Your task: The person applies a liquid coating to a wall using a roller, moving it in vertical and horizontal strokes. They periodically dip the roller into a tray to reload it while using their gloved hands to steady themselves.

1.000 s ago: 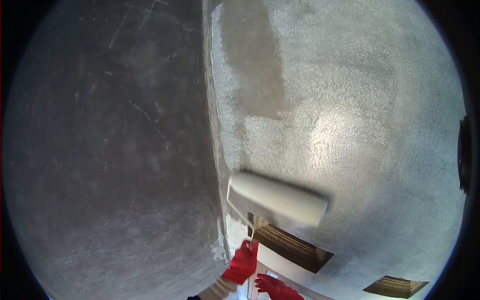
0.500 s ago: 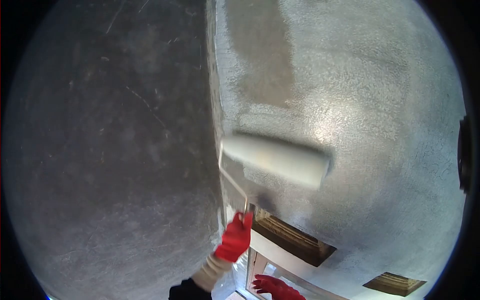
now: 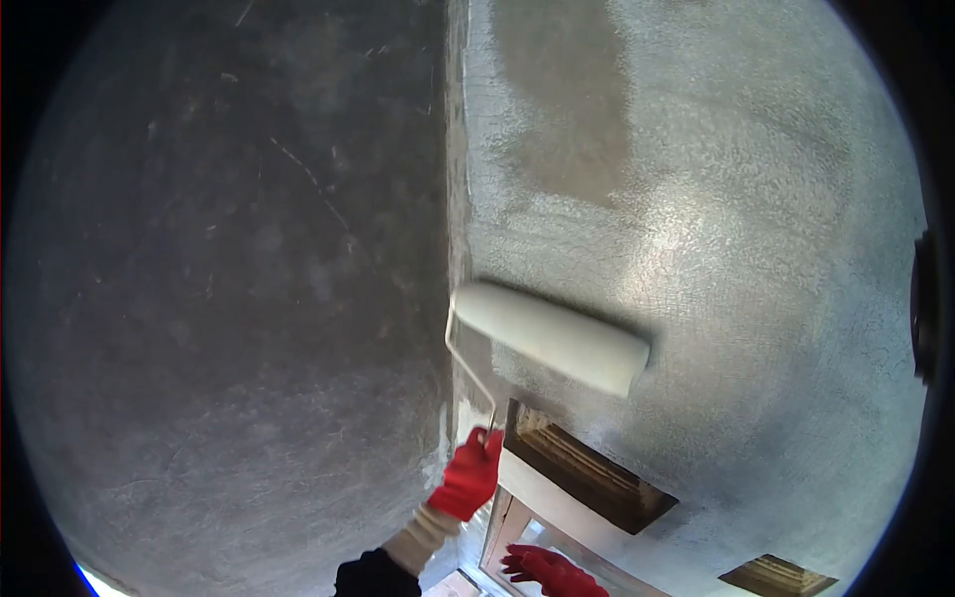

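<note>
My left hand, in a red glove, is closed around the handle end of a paint roller. The roller's long pale sleeve lies tilted against the wet, light-grey surface, its left end close to the corner seam. A thin bent metal frame joins this sleeve to the hand. Lower right of it, at the bottom edge, my right hand in a red glove holds nothing visible, with its fingers apart.
A dark, dry-looking surface fills the left side beyond the seam. Two recessed openings with brown edges, one larger and one smaller, show at the lower right. A pinkish frame stands near the bottom.
The view has shifted, so the seam and openings sit differently. Against the surface, the roller has moved down and towards the seam. My right hand looks nearly unchanged.
</note>
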### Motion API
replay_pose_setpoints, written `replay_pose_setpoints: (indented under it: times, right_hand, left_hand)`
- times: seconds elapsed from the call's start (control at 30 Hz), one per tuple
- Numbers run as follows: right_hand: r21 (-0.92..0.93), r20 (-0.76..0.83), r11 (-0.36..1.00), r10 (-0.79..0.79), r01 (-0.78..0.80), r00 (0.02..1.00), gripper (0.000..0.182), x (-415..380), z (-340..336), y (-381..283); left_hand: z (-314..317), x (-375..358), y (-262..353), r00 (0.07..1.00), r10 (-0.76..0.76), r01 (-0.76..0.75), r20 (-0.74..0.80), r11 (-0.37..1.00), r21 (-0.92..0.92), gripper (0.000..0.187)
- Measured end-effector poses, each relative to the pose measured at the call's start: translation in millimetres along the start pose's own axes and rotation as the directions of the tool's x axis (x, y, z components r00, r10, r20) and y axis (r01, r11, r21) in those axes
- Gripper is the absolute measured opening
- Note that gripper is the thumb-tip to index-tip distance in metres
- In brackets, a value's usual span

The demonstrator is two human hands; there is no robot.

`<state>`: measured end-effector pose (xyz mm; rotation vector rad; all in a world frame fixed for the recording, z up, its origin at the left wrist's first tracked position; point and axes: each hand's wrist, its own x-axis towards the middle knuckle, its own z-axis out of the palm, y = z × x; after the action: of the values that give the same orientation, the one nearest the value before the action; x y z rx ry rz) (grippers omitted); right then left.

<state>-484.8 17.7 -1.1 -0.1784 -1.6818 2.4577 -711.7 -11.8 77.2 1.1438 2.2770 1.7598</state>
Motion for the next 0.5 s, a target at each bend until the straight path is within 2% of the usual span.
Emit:
replay_pose_setpoints:
  times: [0.07,0.13,0.2,0.27,0.33,0.37,0.4,0.47,0.5]
  right_hand:
    - [-0.009,0.014,1.000,0.020,-0.020,1.000,0.053,2.6,16.7,-22.2]
    - [0.021,0.023,0.999,0.032,-0.032,0.999,0.054,2.0,8.1,-7.2]
    - [0.003,-0.047,0.999,0.037,-0.037,0.998,0.054,-6.5,8.5,-10.8]
    - [-0.012,-0.055,1.000,-0.004,0.003,0.998,0.052,-8.8,7.2,-5.9]
    - [0.008,-0.110,0.996,0.091,-0.091,0.990,0.049,-6.4,8.7,-4.1]
    - [0.002,-0.084,0.997,0.082,-0.082,0.993,0.047,-2.2,12.3,-9.1]
    - [0.005,-0.085,0.995,0.095,-0.095,0.992,0.047,2.9,15.9,-11.9]
    - [0.018,-0.078,0.989,0.150,-0.149,0.986,0.047,9.6,20.2,-13.8]
    - [0.001,-0.074,0.992,0.130,-0.130,0.989,0.047,9.3,21.6,-13.8]
  left_hand:
    - [10.9,3.4,-16.5,1.000,0.022,-0.022,0.005,1.000,-0.016,0.026]
    - [22.1,-28.4,-40.4,0.999,-0.012,0.012,0.034,1.000,0.006,0.025]
    - [36.2,-61.5,-75.6,0.975,-0.214,0.202,0.061,0.967,0.156,0.030]
    - [22.4,-67.2,-69.6,0.972,-0.202,0.195,0.121,0.978,0.068,0.031]
    - [11.1,-49.4,-50.6,0.980,-0.185,0.174,0.070,0.975,0.138,0.029]
    - [3.4,-34.2,-40.7,0.996,-0.078,0.076,0.051,0.996,0.039,0.028]
    - [-7.0,-22.4,-15.8,1.000,0.001,0.002,-0.023,0.996,0.091,0.028]
    - [-5.1,-2.9,-23.3,0.999,-0.003,0.004,0.052,1.000,-0.021,0.028]
    - [0.2,-11.5,-34.1,0.999,0.029,-0.030,0.034,0.999,0.040,0.028]
